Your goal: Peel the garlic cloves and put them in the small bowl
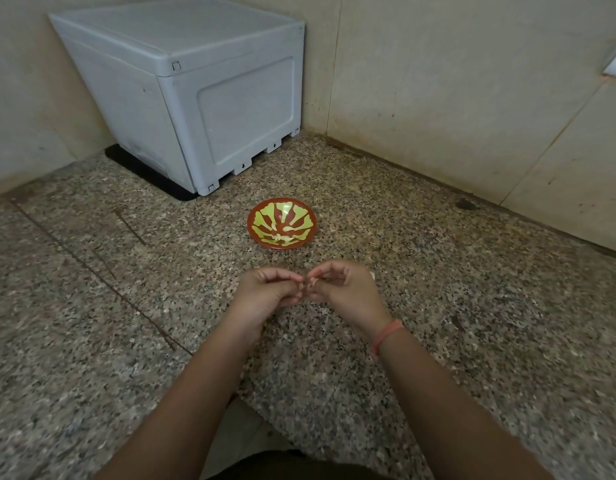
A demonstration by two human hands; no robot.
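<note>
Seen from above, a person's two bare forearms reach up from the bottom edge to the middle of the frame. The left hand (268, 289) and the right hand (344, 289) meet fingertip to fingertip, both with fingers curled in. Between them they pinch a small pale garlic clove (312, 281), held just above a speckled granite surface (472, 306). The clove is mostly hidden by the fingers, so how much skin remains cannot be told. A pink thread bracelet (388, 336) circles the right wrist.

Just above the hands, near the centre of the frame, sits the small bowl (255, 216), red-brown with a yellow-green leaf pattern. A few pale peeled cloves (282, 237) lie at its bottom.

In the upper left, a grey lidded plastic storage box (202, 98) stands on a black mat (143, 171) in the corner. Beige tiled walls (438, 81) fill the top and right.
</note>
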